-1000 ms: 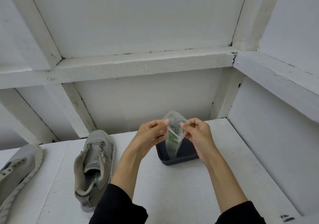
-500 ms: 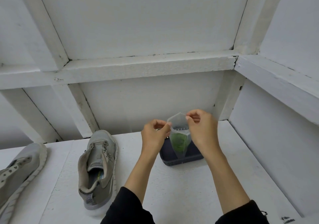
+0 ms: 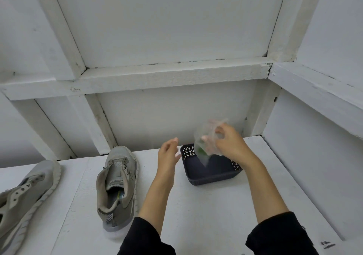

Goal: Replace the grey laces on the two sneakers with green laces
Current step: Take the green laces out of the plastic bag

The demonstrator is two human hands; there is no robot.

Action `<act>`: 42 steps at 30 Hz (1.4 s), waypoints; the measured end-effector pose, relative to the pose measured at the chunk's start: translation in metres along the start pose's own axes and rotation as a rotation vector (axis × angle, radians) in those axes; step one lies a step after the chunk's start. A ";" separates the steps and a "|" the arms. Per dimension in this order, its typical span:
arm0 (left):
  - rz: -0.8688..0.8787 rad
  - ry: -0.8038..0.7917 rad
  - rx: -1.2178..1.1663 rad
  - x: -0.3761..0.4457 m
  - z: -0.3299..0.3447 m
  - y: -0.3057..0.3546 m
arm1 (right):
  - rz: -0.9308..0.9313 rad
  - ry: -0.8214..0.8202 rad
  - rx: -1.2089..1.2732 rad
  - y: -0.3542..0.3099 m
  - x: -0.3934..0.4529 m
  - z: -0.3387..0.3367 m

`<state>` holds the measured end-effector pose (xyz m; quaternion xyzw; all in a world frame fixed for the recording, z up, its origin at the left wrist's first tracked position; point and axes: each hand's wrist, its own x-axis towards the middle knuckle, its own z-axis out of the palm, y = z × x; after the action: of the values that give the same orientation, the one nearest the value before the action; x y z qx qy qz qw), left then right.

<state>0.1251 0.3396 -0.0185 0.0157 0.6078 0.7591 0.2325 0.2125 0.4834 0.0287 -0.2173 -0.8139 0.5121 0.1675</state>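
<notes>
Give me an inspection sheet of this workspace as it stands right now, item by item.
Surface: white shelf, painted, scuffed.
Job's things: two grey sneakers, one upright near centre, the other at the left edge, partly out of frame; no laces visible in either. Clear bag with something green inside, held above the dark basket.
Clutter: nothing seen.
Hands: right hand grips the bag, blurred; left hand open, beside the basket, holding nothing.
Cables: nothing seen.
Surroundings: white panelled walls with beams; small dark mark at the shelf's front right.
</notes>
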 end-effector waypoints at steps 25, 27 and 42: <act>-0.008 -0.308 0.223 -0.037 -0.159 0.045 | -0.011 -0.327 0.520 -0.036 -0.087 0.126; -0.020 -0.312 0.303 -0.036 -0.169 0.040 | 0.031 -0.302 0.478 -0.038 -0.093 0.136; 0.063 0.173 -0.132 -0.003 -0.185 0.038 | 0.466 0.291 0.835 0.029 -0.102 0.141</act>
<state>0.0588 0.1630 -0.0308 -0.0461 0.5736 0.8029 0.1558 0.2343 0.3333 -0.0616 -0.3771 -0.4375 0.7824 0.2329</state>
